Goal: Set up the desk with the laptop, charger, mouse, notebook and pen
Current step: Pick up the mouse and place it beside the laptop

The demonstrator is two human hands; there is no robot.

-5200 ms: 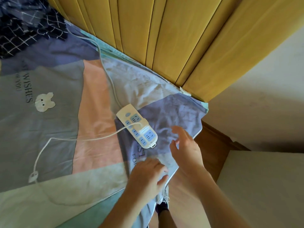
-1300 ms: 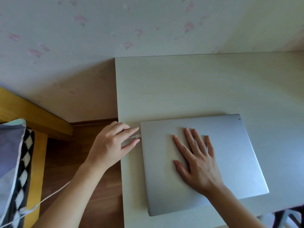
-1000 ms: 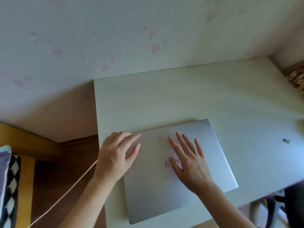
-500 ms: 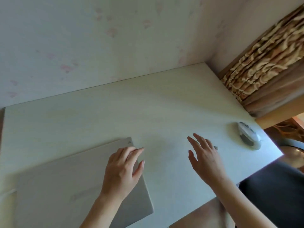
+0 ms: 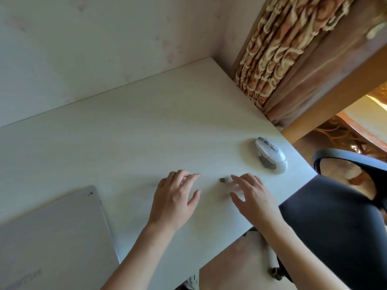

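The closed silver laptop (image 5: 52, 233) lies at the near left of the pale desk (image 5: 129, 126). A white and grey mouse (image 5: 270, 155) rests near the desk's right edge. A tiny dark USB receiver (image 5: 223, 180) lies on the desktop between my hands. My left hand (image 5: 174, 197) hovers just left of it, fingers apart and holding nothing. My right hand (image 5: 251, 195) is just right of the receiver, fingers spread and slightly blurred, fingertips close to it. No charger, notebook or pen is visible.
A black office chair (image 5: 339, 222) stands at the desk's right front corner. A patterned curtain (image 5: 278, 51) and a wooden frame (image 5: 326, 95) rise behind the mouse. The wall (image 5: 94, 42) runs along the desk's far edge.
Earlier I was at a power strip on the bed, then both hands were on the laptop. My view has swung right; both hands left the laptop and now flank the small receiver.
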